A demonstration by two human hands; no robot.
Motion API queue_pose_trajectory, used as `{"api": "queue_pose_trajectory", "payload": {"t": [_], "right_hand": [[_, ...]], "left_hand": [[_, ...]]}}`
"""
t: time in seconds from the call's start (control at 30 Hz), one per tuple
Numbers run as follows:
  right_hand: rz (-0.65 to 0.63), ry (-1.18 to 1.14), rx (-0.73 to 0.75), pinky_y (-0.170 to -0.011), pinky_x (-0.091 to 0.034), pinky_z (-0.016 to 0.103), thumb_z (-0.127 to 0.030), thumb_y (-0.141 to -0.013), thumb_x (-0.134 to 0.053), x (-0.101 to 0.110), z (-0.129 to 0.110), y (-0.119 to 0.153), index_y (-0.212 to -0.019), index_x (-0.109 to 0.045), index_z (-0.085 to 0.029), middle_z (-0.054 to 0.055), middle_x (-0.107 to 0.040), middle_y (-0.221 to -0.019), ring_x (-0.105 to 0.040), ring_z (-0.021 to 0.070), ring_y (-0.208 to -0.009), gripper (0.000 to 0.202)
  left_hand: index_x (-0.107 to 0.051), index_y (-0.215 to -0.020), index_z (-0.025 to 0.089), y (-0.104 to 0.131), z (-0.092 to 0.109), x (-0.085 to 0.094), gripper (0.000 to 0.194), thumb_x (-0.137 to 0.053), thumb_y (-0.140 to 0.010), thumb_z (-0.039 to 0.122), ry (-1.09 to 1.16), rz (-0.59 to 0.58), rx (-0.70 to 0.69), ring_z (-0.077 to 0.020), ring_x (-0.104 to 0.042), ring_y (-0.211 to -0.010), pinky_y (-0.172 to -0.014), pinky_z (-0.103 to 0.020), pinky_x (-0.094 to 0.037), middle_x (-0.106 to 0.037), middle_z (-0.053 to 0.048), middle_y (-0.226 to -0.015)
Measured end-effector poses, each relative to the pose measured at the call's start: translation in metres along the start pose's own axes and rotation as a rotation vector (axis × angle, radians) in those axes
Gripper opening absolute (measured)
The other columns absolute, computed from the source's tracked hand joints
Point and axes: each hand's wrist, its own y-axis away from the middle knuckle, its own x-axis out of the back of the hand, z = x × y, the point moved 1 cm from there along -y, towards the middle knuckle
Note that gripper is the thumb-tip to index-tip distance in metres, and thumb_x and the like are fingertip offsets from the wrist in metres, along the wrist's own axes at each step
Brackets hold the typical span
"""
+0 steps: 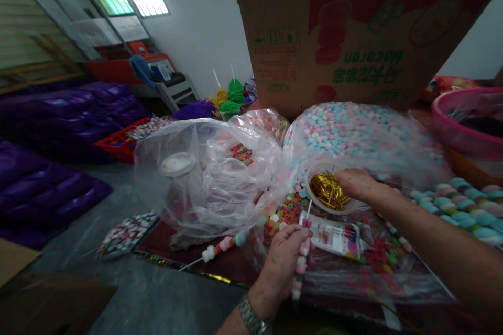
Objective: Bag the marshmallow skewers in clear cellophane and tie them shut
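Head view, left hand (283,256): low centre, watch at the wrist, fingers curled shut around a candy skewer (301,251) with pink and white pieces, its white stick poking up past the fingertips.
Head view, right hand (356,183): reaching in from the right, fingertips dipped into a shallow bowl (314,200) of gold twist ties (328,192); pinched or merely touching, cannot tell.
Candy skewer: upright in the left fist, just below and left of the bowl, in front of a small printed packet (336,238).
Second skewer (220,248): lying free on the dark table (231,267), left of the left hand, stick pointing down-left.
Loose ring candies (286,212): multicoloured heap under clear plastic, between the bowl and the left hand.
Clear bag (208,178): crumpled, left of centre, white-lidded jar (177,165) inside.
Pastel candies (341,128): big bagged mound behind the bowl.
Cardboard box (353,31): behind the mound, print upside down.
Pink basin (467,125): far right.
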Motion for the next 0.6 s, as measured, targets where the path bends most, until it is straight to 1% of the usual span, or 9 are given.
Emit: {"api": "queue_pose_trajectory", "payload": {"t": [0.07, 0.17, 0.23, 0.3, 0.4, 0.43, 0.47, 0.53, 0.6], "right_hand": [[0.011, -0.003, -0.011, -0.069, -0.047, 0.033, -0.011, -0.082, -0.053, 0.001, 0.001, 0.007, -0.089, -0.067, -0.016, 0.012, -0.067, -0.085, -0.061, 0.0263, -0.083, 0.016], [0.049, -0.061, -0.007, -0.071, -0.045, 0.034, -0.007, -0.078, -0.048, 0.003, 0.004, 0.014, -0.09, -0.067, -0.018, 0.01, -0.067, -0.087, -0.061, 0.0283, -0.086, 0.026], [0.083, -0.115, -0.007, -0.072, -0.045, 0.035, -0.008, -0.079, -0.045, 0.005, 0.005, 0.019, -0.088, -0.067, -0.015, 0.011, -0.066, -0.086, -0.06, 0.0285, -0.085, 0.024], [0.098, -0.171, 0.023, -0.07, -0.046, 0.033, -0.014, -0.084, -0.042, 0.007, -0.001, 0.032, -0.086, -0.066, -0.014, 0.01, -0.066, -0.082, -0.06, 0.0252, -0.081, 0.023], [0.054, -0.415, 0.223, -0.065, -0.047, 0.023, -0.027, -0.089, -0.042, -0.002, -0.028, 0.063, -0.088, -0.065, -0.018, 0.002, -0.066, -0.078, -0.061, 0.0168, -0.073, 0.024], [0.05, -0.618, 0.325, -0.064, -0.048, 0.024, -0.028, -0.088, -0.043, -0.008, -0.041, 0.074, -0.091, -0.065, -0.018, 0.002, -0.067, -0.079, -0.061, 0.0167, -0.074, 0.024], [0.084, -0.797, 0.379, -0.068, -0.049, 0.025, -0.029, -0.088, -0.043, -0.016, -0.053, 0.084, -0.096, -0.065, -0.018, 0.003, -0.067, -0.084, -0.062, 0.0172, -0.078, 0.026], [0.179, -1.007, 0.384, -0.081, -0.047, 0.03, -0.028, -0.088, -0.043, -0.033, -0.074, 0.097, -0.108, -0.063, -0.017, 0.006, -0.066, -0.099, -0.06, 0.0191, -0.092, 0.03], [0.236, -1.06, 0.316, -0.086, -0.046, 0.032, -0.027, -0.088, -0.042, -0.046, -0.086, 0.101, -0.122, -0.055, -0.016, 0.008, -0.064, -0.105, -0.059, 0.0198, -0.098, 0.038]], "left_hand": [[-0.048, -0.06, 0.017, -0.002, 0.0, 0.0, 0.024, -0.056, -0.067, 0.038, 0.03, -0.007, -0.006, -0.0058, -0.042, -0.035, -0.031, -0.014, -0.022, -0.05, 0.004, -0.051], [-0.047, -0.06, 0.017, -0.003, 0.0, 0.002, 0.023, -0.055, -0.067, 0.037, 0.038, -0.021, -0.007, -0.0063, -0.04, -0.035, -0.031, -0.014, -0.021, -0.045, 0.005, -0.046], [-0.047, -0.061, 0.017, -0.003, -0.001, 0.004, 0.023, -0.055, -0.068, 0.038, 0.045, -0.011, -0.007, -0.0063, -0.039, -0.035, -0.03, -0.014, -0.019, -0.044, 0.005, -0.047], [-0.047, -0.063, 0.017, -0.002, -0.001, 0.005, 0.023, -0.055, -0.069, 0.038, 0.057, -0.002, -0.018, -0.0057, -0.038, -0.035, -0.03, -0.015, -0.018, -0.047, 0.005, -0.05], [-0.048, -0.064, 0.017, -0.001, 0.0, 0.003, 0.023, -0.055, -0.071, 0.038, 0.053, -0.011, -0.041, -0.0049, -0.036, -0.035, -0.032, -0.016, -0.017, -0.047, 0.005, -0.052], [-0.048, -0.064, 0.017, -0.001, 0.0, 0.001, 0.024, -0.055, -0.072, 0.038, 0.036, -0.022, -0.051, -0.0046, -0.035, -0.035, -0.032, -0.016, -0.017, -0.045, 0.005, -0.052], [-0.048, -0.063, 0.017, -0.001, 0.0, -0.001, 0.024, -0.055, -0.073, 0.038, 0.012, -0.031, -0.063, -0.0043, -0.033, -0.035, -0.033, -0.017, -0.018, -0.043, 0.006, -0.051], [-0.046, -0.06, 0.017, -0.001, 0.0, -0.004, 0.027, -0.053, -0.074, 0.038, -0.05, -0.05, -0.099, -0.0043, -0.031, -0.035, -0.034, -0.017, -0.018, -0.039, 0.007, -0.049], [-0.044, -0.058, 0.017, 0.0, 0.0, -0.007, 0.029, -0.051, -0.076, 0.039, -0.112, -0.066, -0.149, -0.0047, -0.031, -0.037, -0.035, -0.018, -0.021, -0.037, 0.006, -0.049]]}}
